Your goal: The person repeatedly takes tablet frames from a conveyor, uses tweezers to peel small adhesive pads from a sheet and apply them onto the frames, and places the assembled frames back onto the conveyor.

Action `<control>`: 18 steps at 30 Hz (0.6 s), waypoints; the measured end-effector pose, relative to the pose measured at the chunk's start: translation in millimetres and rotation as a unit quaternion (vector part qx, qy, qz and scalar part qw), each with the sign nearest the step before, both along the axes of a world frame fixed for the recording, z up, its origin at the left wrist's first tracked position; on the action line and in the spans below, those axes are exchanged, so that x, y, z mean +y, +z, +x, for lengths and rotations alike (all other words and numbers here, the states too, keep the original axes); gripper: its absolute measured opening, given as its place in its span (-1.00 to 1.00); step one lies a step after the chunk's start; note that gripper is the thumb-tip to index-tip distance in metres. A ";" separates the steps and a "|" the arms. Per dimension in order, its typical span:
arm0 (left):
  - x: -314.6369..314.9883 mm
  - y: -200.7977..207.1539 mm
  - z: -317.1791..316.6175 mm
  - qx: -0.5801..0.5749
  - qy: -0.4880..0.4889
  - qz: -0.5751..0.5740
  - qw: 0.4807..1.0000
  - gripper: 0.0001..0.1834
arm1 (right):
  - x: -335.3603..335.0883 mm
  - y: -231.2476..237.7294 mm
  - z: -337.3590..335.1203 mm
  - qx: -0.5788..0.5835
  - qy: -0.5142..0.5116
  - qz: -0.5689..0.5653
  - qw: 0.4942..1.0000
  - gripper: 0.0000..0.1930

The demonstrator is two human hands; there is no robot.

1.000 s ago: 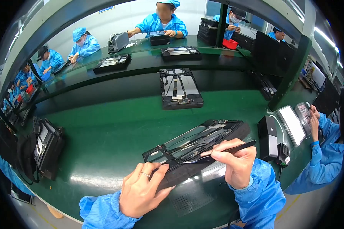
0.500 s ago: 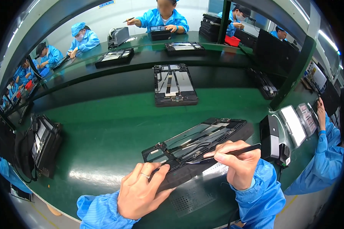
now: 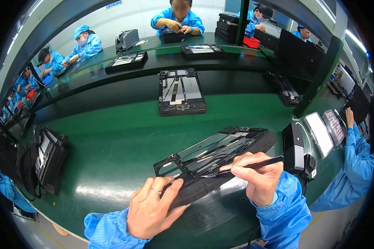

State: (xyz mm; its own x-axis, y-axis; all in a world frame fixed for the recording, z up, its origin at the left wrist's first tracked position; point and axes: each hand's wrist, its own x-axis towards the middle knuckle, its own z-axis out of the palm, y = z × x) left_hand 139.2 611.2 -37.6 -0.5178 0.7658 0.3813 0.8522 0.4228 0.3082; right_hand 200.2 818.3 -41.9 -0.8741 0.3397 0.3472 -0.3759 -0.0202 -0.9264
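An opened tablet (image 3: 218, 151), its internal cables and boards bare, lies tilted in a black foam holder (image 3: 203, 191) in front of me. My left hand (image 3: 156, 207), with a ring on one finger, grips the holder's near left corner, thumb and fingers at its edge. Held like a pen in my right hand (image 3: 257, 178) is a pair of black tweezers (image 3: 265, 163). The tweezers' pale tips point left and rest at the tablet's near edge, by the dark cables. What the tips touch is too small to make out.
Another opened tablet (image 3: 181, 91) sits on the dark belt ahead. More tablets in holders (image 3: 50, 159) stand at the left. On the right are a black-and-silver box (image 3: 294, 147), a white panel (image 3: 318, 135) and a green post (image 3: 322, 79). A co-worker's sleeve (image 3: 353, 166) is beyond.
The tablet on the belt ahead has shifted left. Across the bench, a co-worker's hands have come together over a holder. My hands and the tweezers have barely moved.
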 end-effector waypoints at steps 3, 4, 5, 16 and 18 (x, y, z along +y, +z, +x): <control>1.8 -0.2 1.2 -0.002 -0.005 0.007 1.000 -0.42 | 1.6 1.5 3.5 0.006 -0.003 0.012 1.000 -0.90; 0.7 -1.0 0.7 -0.001 -0.002 0.004 1.000 -0.42 | 1.1 -0.3 1.9 0.011 -0.001 0.016 1.000 -0.89; -0.2 -1.8 0.1 0.001 -0.001 0.005 1.000 -0.42 | 1.1 -3.0 0.2 0.012 0.001 0.014 1.000 -0.89; 1.2 0.2 1.1 0.006 -0.010 0.003 1.000 -0.41 | 4.4 8.8 9.3 0.230 0.003 0.436 0.870 -0.70; 3.7 1.4 3.2 0.005 -0.002 -0.009 1.000 -0.42 | 6.7 11.4 11.1 0.230 -0.010 0.444 0.866 -0.70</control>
